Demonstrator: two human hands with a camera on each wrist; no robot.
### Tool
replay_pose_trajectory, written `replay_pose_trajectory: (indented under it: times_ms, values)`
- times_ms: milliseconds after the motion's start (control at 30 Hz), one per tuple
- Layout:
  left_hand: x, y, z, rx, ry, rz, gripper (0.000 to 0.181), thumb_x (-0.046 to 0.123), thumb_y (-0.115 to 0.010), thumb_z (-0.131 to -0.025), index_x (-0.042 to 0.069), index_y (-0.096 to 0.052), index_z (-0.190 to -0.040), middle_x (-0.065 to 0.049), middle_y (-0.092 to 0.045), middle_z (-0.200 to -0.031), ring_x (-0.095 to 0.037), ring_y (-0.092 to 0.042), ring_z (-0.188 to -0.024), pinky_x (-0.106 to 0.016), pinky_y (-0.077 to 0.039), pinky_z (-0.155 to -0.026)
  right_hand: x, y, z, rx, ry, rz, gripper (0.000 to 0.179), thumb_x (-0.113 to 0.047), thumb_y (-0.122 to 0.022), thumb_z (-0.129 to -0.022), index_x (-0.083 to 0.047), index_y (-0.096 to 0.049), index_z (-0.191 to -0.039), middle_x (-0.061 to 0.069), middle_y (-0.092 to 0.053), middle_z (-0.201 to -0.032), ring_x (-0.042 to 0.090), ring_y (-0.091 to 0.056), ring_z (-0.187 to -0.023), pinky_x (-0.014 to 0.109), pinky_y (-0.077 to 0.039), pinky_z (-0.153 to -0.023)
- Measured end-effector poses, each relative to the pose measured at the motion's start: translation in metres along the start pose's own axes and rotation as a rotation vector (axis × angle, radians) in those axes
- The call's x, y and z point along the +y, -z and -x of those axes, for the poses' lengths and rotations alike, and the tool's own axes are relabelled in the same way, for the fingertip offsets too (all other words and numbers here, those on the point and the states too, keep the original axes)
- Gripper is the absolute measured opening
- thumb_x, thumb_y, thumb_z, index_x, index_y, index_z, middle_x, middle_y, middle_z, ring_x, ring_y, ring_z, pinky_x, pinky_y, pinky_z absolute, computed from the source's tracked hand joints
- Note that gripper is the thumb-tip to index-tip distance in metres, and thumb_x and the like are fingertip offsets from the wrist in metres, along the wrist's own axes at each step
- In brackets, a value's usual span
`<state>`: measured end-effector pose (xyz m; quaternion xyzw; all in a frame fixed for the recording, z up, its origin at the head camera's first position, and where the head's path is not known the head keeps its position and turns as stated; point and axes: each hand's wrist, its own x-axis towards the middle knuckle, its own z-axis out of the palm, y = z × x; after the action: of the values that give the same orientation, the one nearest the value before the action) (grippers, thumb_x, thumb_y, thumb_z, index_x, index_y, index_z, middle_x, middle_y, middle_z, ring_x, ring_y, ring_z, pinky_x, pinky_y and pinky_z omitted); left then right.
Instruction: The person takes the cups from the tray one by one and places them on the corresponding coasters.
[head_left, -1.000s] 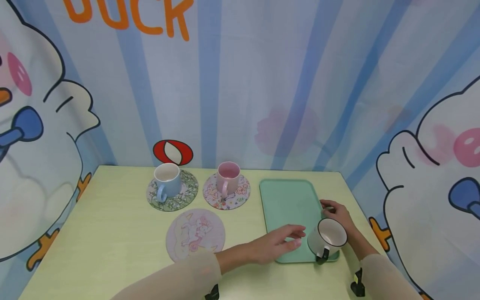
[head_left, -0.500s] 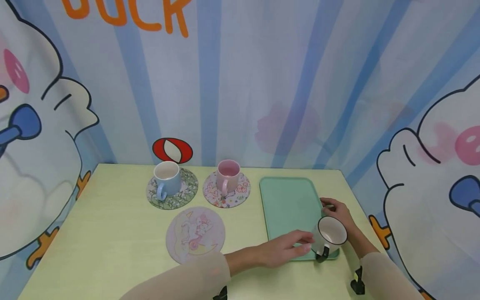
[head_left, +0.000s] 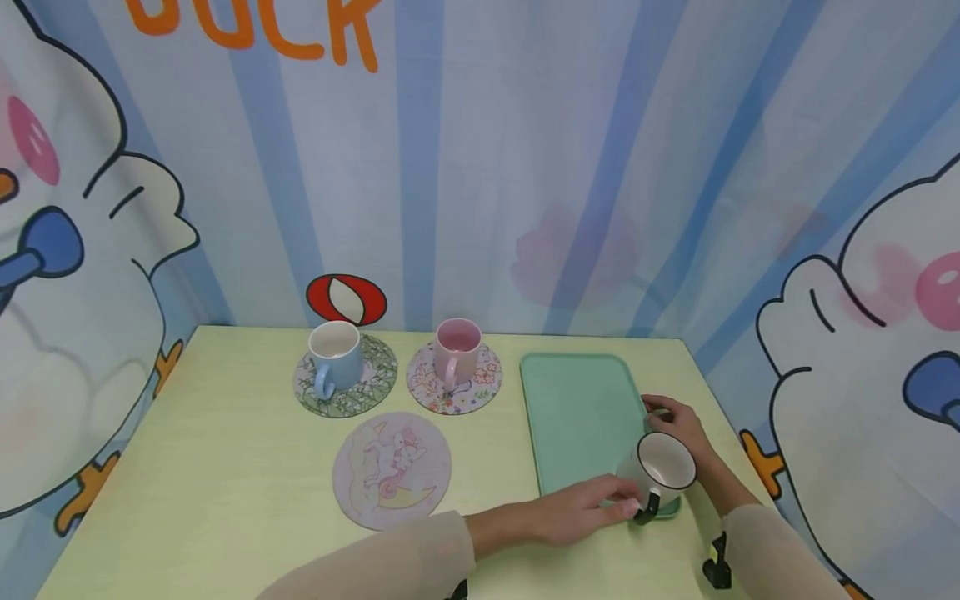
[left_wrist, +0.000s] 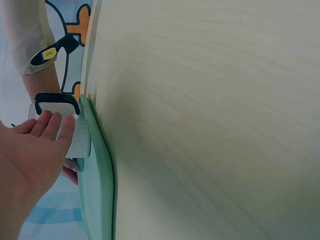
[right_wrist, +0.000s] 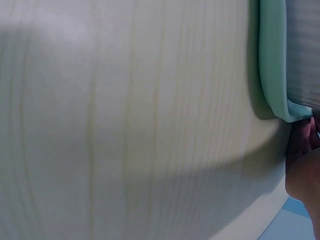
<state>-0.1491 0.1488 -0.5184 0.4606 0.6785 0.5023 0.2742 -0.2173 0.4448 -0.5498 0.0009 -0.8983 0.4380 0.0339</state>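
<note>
A white mug [head_left: 666, 461] with a black rim and black handle stands upright on the near right part of a green tray [head_left: 577, 408]. My left hand [head_left: 581, 510] reaches across the tray's front edge, its fingertips at the mug's side next to the handle. In the left wrist view those fingers [left_wrist: 52, 125] are extended and overlap the mug's wall below the handle [left_wrist: 56, 97]. Behind the mug, my right hand [head_left: 678, 429] holds the tray's right rim with bent fingers; the mug hides part of this hand. Only a dark edge of it shows in the right wrist view.
A blue mug [head_left: 337, 362] stands on a green patterned round mat [head_left: 381, 367], and a pink mug [head_left: 457, 350] on a floral one [head_left: 486, 379]. Nearer lies a pale pink round mat [head_left: 392, 471]. A printed curtain [head_left: 495, 167] hangs behind the yellow table [head_left: 225, 467].
My left hand has moved right over the tray's front edge until its fingertips are at the mug. The right hand, mug and tray have stayed in place.
</note>
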Motion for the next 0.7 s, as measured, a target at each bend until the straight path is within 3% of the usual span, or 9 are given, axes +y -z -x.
replay_pose_trajectory:
  times_ms: [333,533,700]
  values:
    - [-0.007,-0.008,-0.007,-0.033,0.015,0.043,0.058,0.042,-0.029,-0.117,0.003,-0.049,-0.155,-0.002,-0.055,-0.153,-0.002,-0.048,-0.136,-0.024,-0.043,-0.11,0.002,0.0,-0.002,-0.024,-0.025,0.006,0.044,-0.005,-0.056,-0.104,0.011,-0.056,-0.144,0.032,-0.066,-0.125,0.025,-0.07,-0.099,0.024,-0.053,-0.077]
    - [-0.01,-0.013,-0.009,-0.018,0.046,0.095,0.056,0.043,-0.031,-0.117,0.006,-0.051,-0.154,0.001,-0.057,-0.15,0.0,-0.052,-0.13,-0.024,-0.046,-0.105,0.001,0.001,-0.002,-0.015,-0.016,0.031,0.043,-0.005,-0.056,-0.103,0.012,-0.057,-0.143,0.032,-0.067,-0.123,0.018,-0.07,-0.094,0.022,-0.053,-0.076]
    - [-0.012,-0.017,-0.011,-0.004,0.073,0.136,0.056,0.045,-0.033,-0.116,0.009,-0.05,-0.156,0.004,-0.056,-0.151,0.001,-0.051,-0.129,-0.022,-0.046,-0.104,0.0,0.001,-0.001,-0.011,-0.017,0.029,0.043,-0.005,-0.057,-0.103,0.011,-0.058,-0.142,0.031,-0.067,-0.123,0.023,-0.071,-0.096,0.023,-0.053,-0.077]
